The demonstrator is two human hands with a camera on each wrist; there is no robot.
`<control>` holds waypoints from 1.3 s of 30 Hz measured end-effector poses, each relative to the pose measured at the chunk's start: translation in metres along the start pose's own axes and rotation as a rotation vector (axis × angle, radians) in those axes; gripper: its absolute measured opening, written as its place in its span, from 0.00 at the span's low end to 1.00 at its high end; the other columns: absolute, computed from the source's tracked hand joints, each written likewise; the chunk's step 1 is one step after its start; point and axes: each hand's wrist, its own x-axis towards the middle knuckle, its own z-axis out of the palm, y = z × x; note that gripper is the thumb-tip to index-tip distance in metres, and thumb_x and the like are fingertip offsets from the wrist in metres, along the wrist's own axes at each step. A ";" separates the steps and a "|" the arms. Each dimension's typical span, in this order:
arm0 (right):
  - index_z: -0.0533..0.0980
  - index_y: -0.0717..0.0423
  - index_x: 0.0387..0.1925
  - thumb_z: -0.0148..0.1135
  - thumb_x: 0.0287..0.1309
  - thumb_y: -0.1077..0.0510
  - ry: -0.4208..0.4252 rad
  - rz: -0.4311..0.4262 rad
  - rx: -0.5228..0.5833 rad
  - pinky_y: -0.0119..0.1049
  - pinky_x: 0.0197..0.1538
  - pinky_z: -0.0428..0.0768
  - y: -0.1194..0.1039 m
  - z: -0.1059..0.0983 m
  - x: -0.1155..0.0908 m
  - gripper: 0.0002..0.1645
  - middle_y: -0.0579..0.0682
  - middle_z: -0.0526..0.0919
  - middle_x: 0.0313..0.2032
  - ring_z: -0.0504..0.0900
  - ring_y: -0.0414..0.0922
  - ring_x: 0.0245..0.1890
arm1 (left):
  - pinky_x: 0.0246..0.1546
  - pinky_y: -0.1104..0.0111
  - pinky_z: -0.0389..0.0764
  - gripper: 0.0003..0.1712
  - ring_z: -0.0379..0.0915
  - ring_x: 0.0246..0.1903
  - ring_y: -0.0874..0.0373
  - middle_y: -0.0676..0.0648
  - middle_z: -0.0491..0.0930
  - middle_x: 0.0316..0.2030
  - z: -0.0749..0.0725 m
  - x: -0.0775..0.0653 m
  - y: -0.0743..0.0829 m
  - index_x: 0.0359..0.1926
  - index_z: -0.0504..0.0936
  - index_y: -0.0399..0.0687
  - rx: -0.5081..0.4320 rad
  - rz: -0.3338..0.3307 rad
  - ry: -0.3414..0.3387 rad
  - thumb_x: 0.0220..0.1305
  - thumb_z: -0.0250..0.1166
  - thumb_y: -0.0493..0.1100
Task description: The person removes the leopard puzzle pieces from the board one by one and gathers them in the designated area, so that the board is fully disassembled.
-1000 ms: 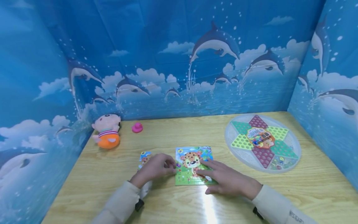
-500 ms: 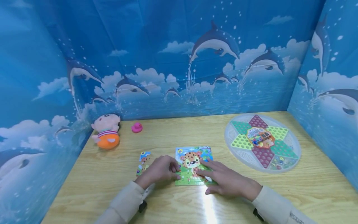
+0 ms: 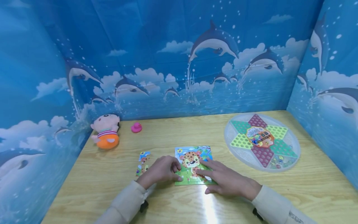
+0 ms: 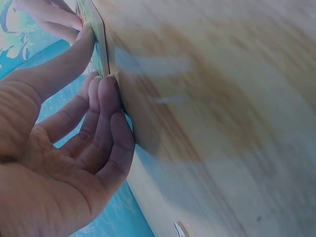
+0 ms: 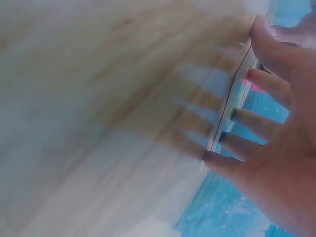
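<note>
Splaying its fingers (image 3: 205,173), the right hand (image 3: 227,179) rests on the puzzle (image 3: 191,158).

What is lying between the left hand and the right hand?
The spotted-animal puzzle, as the head view shows; the right hand rests on its picture, the left hand is at its left edge.

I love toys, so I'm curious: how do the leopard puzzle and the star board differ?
The leopard puzzle has square corners; the star board is round. The leopard puzzle is smaller than the star board. The right hand rests on the leopard puzzle, while no hand touches the star board. Both lie on the table and are brightly coloured.
</note>
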 end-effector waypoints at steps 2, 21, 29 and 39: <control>0.69 0.52 0.71 0.69 0.59 0.42 0.002 -0.001 0.001 0.62 0.71 0.59 0.000 0.000 0.000 0.42 0.64 0.57 0.75 0.57 0.66 0.73 | 0.36 0.71 0.79 0.18 0.74 0.31 0.63 0.56 0.79 0.29 0.000 0.000 0.001 0.36 0.85 0.51 0.002 0.001 0.002 0.46 0.82 0.46; 0.70 0.54 0.70 0.70 0.59 0.43 0.006 0.003 0.013 0.63 0.71 0.59 -0.001 -0.001 0.000 0.41 0.65 0.57 0.75 0.57 0.67 0.73 | 0.42 0.64 0.81 0.06 0.77 0.32 0.64 0.60 0.81 0.29 -0.003 -0.005 0.006 0.31 0.84 0.55 -0.018 0.010 0.081 0.58 0.75 0.39; 0.70 0.53 0.70 0.70 0.58 0.43 -0.004 0.014 0.020 0.63 0.71 0.58 -0.002 0.000 0.000 0.42 0.65 0.57 0.75 0.56 0.68 0.73 | 0.42 0.64 0.81 0.03 0.77 0.33 0.65 0.61 0.82 0.30 -0.007 -0.010 0.002 0.32 0.86 0.53 -0.048 0.056 0.100 0.62 0.71 0.41; 0.69 0.53 0.71 0.69 0.59 0.43 -0.011 0.017 0.034 0.64 0.71 0.57 -0.001 0.000 0.001 0.42 0.64 0.56 0.76 0.54 0.68 0.74 | 0.39 0.64 0.81 0.06 0.77 0.33 0.63 0.59 0.82 0.31 -0.027 -0.024 -0.010 0.31 0.84 0.56 -0.074 -0.018 0.168 0.62 0.72 0.39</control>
